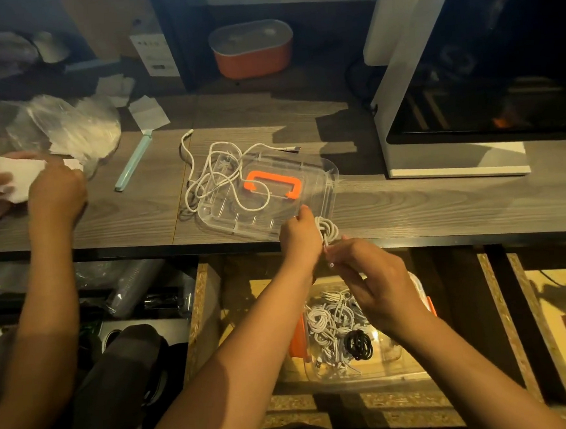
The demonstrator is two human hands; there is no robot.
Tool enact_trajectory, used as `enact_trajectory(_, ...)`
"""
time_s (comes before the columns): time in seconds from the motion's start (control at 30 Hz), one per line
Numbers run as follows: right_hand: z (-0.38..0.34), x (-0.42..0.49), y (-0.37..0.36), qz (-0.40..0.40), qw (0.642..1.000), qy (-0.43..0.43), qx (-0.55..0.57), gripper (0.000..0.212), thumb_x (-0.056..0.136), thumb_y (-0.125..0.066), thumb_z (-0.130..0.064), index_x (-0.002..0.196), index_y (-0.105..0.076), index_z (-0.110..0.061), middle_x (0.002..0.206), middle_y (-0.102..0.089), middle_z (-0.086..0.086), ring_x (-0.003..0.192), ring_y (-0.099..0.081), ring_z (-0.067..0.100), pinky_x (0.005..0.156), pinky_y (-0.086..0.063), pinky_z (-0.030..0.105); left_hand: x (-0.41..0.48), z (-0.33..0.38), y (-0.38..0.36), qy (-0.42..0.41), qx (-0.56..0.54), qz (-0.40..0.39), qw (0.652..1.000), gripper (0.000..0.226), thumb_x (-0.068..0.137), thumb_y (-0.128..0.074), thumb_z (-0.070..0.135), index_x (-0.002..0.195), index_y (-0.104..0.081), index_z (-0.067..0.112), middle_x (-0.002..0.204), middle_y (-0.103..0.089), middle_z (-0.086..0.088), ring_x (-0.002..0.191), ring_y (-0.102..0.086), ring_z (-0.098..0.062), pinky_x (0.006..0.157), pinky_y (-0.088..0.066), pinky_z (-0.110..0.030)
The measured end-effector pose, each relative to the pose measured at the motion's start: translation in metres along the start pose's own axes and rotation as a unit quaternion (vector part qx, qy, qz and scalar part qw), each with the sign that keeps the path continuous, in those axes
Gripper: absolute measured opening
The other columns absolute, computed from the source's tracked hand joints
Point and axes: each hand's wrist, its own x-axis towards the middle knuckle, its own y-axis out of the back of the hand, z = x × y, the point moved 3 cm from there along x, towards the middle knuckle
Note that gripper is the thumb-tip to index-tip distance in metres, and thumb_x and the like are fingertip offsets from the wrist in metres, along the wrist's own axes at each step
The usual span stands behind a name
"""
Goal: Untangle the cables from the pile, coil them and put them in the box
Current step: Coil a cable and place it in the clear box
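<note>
My left hand [299, 236] grips a small coiled white cable [329, 228] at the table's front edge. My right hand [373, 281] pinches the loose end of that same cable just below the coil. Under my hands, below the table, stands a clear box [363, 373] with orange latches. It holds several coiled white cables [332, 318] and a black coil [358, 344]. A loose tangled white cable [218, 175] lies on the table, partly across the clear lid [319, 185] with its orange handle.
Another person's hands [52, 193] at the left hold white paper next to a clear plastic bag [68, 129]. A pale green stick [134, 161] lies on the wooden table [441, 203]. A white appliance [452, 118] stands at right, an orange container [251, 49] behind.
</note>
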Motion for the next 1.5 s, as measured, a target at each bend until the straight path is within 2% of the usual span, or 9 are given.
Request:
enact_trajectory(0.13, 0.013, 0.004, 0.008, -0.063, 0.991, -0.081, 0.085, 0.012, 0.08, -0.067, -0.008, 0.09, -0.067, -0.014, 0.099, -0.066, -0.004, 0.098, -0.059, 0.003, 0.096, -0.043, 0.015, -0.003, -0.004, 0.0, -0.06, -0.039, -0.036, 0.997, 0.048, 0.099, -0.038, 0.041, 0.065, -0.056, 0.012, 0.066, -0.054, -0.007, 0.064, -0.05, -0.019, 0.068, -0.038, -0.033)
enact_trajectory(0.27, 0.029, -0.001, 0.015, 0.026, 0.908, -0.298, 0.293, 0.012, 0.087, -0.059, -0.002, 0.092, -0.063, -0.013, 0.089, -0.066, -0.003, 0.087, -0.064, 0.012, 0.081, -0.053, 0.031, -0.021, -0.006, 0.0, -0.111, 0.005, -0.094, 0.989, 0.047, 0.101, -0.032, 0.038, 0.072, -0.055, 0.008, 0.059, -0.047, -0.001, 0.044, -0.049, -0.003, 0.047, -0.038, -0.02)
enact_trajectory(0.47, 0.056, -0.032, -0.005, -0.074, 0.926, -0.348, 0.129, 0.018, 0.088, -0.063, -0.009, 0.088, -0.059, -0.027, 0.082, -0.066, -0.005, 0.073, -0.065, 0.004, 0.069, -0.057, 0.031, -0.025, -0.048, -0.02, -0.152, 0.183, -0.185, 0.953, 0.033, 0.102, -0.032, 0.036, 0.092, -0.054, 0.013, 0.078, -0.051, 0.0, 0.078, -0.051, -0.018, 0.071, -0.037, -0.03)
enact_trajectory(0.57, 0.074, -0.061, -0.023, -0.081, 0.896, -0.42, 0.121, 0.016, 0.088, -0.064, -0.01, 0.086, -0.061, -0.025, 0.085, -0.066, -0.004, 0.073, -0.065, 0.013, 0.074, -0.057, 0.043, -0.019, -0.082, -0.025, -0.058, 0.158, -0.177, 0.97, 0.027, 0.099, -0.039, 0.041, 0.089, -0.049, 0.018, 0.082, -0.054, -0.003, 0.082, -0.061, -0.024, 0.079, -0.054, -0.043)
enact_trajectory(0.77, 0.099, -0.095, -0.045, -0.091, 0.826, -0.527, 0.177, 0.023, 0.095, -0.05, -0.025, 0.083, -0.069, -0.025, 0.092, -0.07, 0.001, 0.091, -0.066, 0.023, 0.09, -0.05, 0.053, -0.021, -0.118, -0.025, 0.092, 0.066, -0.206, 0.972, 0.047, 0.1, -0.035, 0.042, 0.121, -0.055, 0.005, 0.111, -0.058, -0.009, 0.1, -0.062, -0.025, 0.091, -0.052, -0.035)
enact_trajectory(0.97, 0.093, -0.085, -0.03, -0.16, 0.844, -0.505, 0.083, 0.026, 0.099, -0.046, -0.021, 0.117, -0.06, -0.011, 0.114, -0.061, 0.005, 0.104, -0.056, 0.02, 0.092, -0.046, 0.035, -0.023, -0.102, -0.022, 0.041, 0.105, -0.197, 0.974, 0.039, 0.098, -0.036, 0.046, 0.112, -0.057, 0.016, 0.111, -0.059, -0.005, 0.1, -0.059, -0.025, 0.092, -0.05, -0.042)
enact_trajectory(1.17, 0.069, -0.031, -0.007, -0.128, 0.908, -0.398, -0.032, 0.019, 0.095, -0.051, -0.021, 0.108, -0.063, -0.013, 0.1, -0.064, 0.001, 0.084, -0.057, 0.015, 0.073, -0.046, 0.03, 0.003, -0.028, 0.015, -0.125, 0.102, -0.047, 0.986, 0.021, 0.099, -0.042, 0.033, 0.091, -0.058, 0.022, 0.088, -0.063, 0.0, 0.072, -0.055, -0.013, 0.059, -0.041, -0.025)
enact_trajectory(1.33, 0.051, 0.011, -0.011, -0.104, 0.934, -0.34, -0.035, 0.02, 0.094, -0.053, -0.021, 0.11, -0.062, -0.013, 0.113, -0.058, 0.002, 0.1, -0.056, 0.017, 0.085, -0.047, 0.032, 0.044, -0.003, 0.056, -0.248, 0.391, 0.085, 0.882, 0.032, 0.094, -0.049, 0.025, 0.125, -0.054, 0.016, 0.13, -0.049, 0.0, 0.119, -0.042, -0.021, 0.093, -0.037, -0.037)
enact_trajectory(1.5, 0.049, 0.03, -0.017, -0.11, 0.929, -0.354, 0.011, 0.019, 0.094, -0.053, -0.021, 0.106, -0.064, -0.013, 0.101, -0.059, -0.003, 0.093, -0.055, 0.014, 0.08, -0.047, 0.032, 0.064, -0.013, 0.061, -0.271, 0.445, 0.085, 0.849, 0.029, 0.091, -0.047, 0.008, 0.116, -0.061, 0.012, 0.123, -0.053, -0.007, 0.113, -0.044, -0.026, 0.09, -0.039, -0.037)
